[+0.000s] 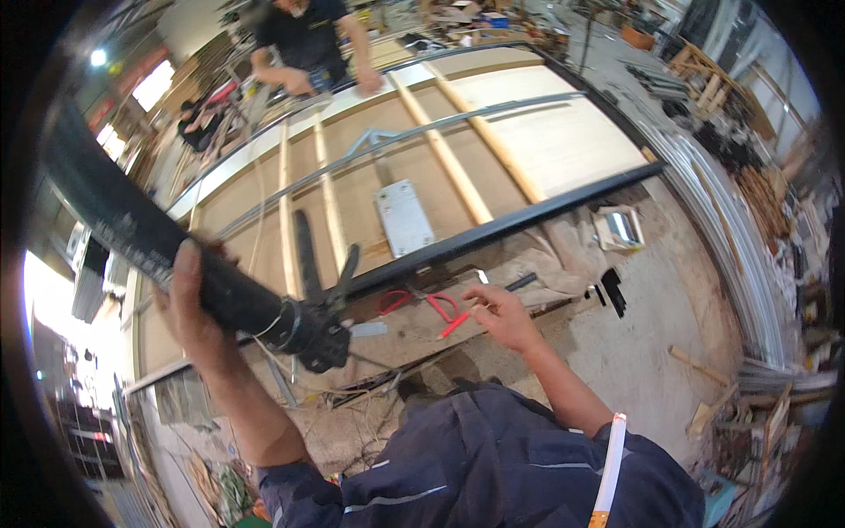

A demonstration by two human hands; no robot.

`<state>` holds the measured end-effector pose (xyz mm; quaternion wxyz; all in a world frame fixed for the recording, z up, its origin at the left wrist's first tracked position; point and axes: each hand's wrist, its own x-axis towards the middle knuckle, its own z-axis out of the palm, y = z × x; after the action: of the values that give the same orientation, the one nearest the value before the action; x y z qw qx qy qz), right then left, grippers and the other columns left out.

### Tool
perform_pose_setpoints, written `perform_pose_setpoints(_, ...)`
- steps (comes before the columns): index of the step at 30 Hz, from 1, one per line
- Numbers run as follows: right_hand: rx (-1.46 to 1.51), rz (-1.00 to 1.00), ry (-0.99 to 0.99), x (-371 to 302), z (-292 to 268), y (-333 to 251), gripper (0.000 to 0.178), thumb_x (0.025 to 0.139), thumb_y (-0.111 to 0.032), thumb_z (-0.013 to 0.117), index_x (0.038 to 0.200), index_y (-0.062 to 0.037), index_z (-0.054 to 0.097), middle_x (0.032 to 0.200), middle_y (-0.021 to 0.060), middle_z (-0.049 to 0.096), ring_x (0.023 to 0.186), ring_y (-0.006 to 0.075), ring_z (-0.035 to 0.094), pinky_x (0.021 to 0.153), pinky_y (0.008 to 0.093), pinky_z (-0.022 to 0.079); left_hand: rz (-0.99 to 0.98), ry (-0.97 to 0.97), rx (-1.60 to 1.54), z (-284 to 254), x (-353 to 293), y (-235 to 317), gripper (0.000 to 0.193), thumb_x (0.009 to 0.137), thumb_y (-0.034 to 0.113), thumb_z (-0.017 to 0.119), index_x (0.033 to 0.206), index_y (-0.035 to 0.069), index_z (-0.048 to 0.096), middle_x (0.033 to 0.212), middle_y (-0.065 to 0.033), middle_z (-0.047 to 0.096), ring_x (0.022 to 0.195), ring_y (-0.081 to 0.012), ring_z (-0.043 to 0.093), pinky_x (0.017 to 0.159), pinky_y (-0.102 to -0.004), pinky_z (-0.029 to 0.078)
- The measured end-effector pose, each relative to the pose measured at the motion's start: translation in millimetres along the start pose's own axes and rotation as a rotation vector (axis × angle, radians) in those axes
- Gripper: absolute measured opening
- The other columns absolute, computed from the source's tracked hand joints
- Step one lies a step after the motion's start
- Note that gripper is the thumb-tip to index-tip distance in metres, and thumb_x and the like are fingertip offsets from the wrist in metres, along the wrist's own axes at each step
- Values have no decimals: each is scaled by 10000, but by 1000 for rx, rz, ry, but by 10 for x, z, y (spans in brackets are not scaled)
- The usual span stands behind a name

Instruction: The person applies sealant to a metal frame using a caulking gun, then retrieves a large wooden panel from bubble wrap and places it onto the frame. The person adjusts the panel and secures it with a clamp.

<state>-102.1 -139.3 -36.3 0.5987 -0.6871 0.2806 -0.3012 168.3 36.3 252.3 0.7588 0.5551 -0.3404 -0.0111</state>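
Observation:
My left hand [198, 308] is wrapped around a thick black tube [145, 224] with pale print, slanting from the upper left to the middle. A wire-like band binds its lower end, where dark flaps stick out. In my right hand [503, 319] is a red pencil [455, 326], its tip pointing down and left. Red-handled pliers or scissors [442, 306] lie beside the pencil; their kind is unclear. Ahead lies a large dark-edged frame [493, 227] with wooden slats [453, 167] and a metal rod. A grey metal plate [404, 218] rests inside it.
Across the frame a person [308, 53] in a dark shirt leans over its far edge, a tool in one hand. Another person [198, 126] is farther left. Long metal profiles [731, 238] lie to the right. A small box [619, 229] sits near the frame's corner. A cigarette [610, 466] shows close up.

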Motion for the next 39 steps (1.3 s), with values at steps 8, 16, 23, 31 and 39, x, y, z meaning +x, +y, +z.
perform_pose_setpoints(8,-109,198,527,-1464,-1437,551,514,867,-44,651,1371,-53,552,1273,76,617,1023,169,636,796,288,534,-204,-303,-415,2127,-627,-372,467,857,243,753,1175,-30,547,899,-147,683,736,-206,678,664,-324,559)
perform_pose_setpoints(16,-236,254,897,-2456,-1788,498,924,794,-105,781,1569,-97,278,1577,112,348,1277,254,517,928,382,517,-736,-513,-799,3482,-1294,-767,389,922,311,729,1068,12,527,838,-115,652,680,-189,660,582,-320,562)
perform_pose_setpoints(23,-557,139,1232,-2179,-1782,-258,1022,761,-162,839,1584,-89,238,1631,131,257,1455,304,340,1144,458,355,-1114,-638,-860,4082,-1867,-1174,432,990,460,600,1003,30,554,823,-91,625,716,-188,648,629,-364,576)
perform_pose_setpoints(31,-463,144,1355,-2325,-1864,-427,805,902,-166,683,1576,-46,259,1640,139,248,1505,256,243,1228,399,187,-1351,-861,-850,4327,-2552,-1343,449,989,475,605,1078,39,536,871,-65,610,786,-175,625,731,-359,545)
perform_pose_setpoints(39,-642,81,1088,-2730,-2460,-517,519,1021,-218,511,1508,-66,415,1590,156,364,1450,327,366,1184,445,303,-1488,-1123,-873,4597,-2959,-1038,379,998,439,606,1133,91,543,1003,-36,644,901,-154,640,806,-365,540)
